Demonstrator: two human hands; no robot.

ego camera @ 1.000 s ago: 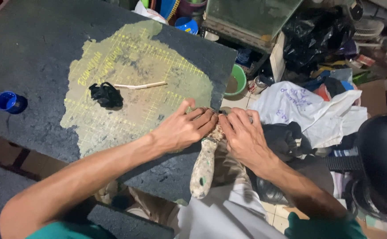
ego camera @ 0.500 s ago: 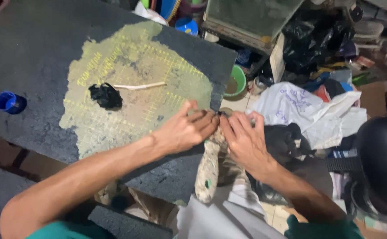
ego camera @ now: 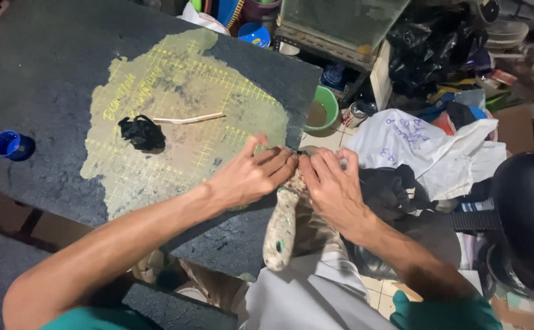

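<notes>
Left hand [ego camera: 251, 177] and right hand [ego camera: 334, 186] are together at the table [ego camera: 47, 73] corner, fingertips pinching something small I can't make out. A paint-caked tool handle [ego camera: 281, 227] hangs below them, off the edge. Risk: pinch slips, piece drops into floor clutter; handle could snag my lap.

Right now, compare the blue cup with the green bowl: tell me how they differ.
The blue cup stands on the dark work table, far from both hands; the green bowl sits lower, on the floor past the table's corner. The blue cup looks smaller. The green bowl holds brownish liquid; what the blue cup holds cannot be told. Both are round, open-topped and upright.
</notes>
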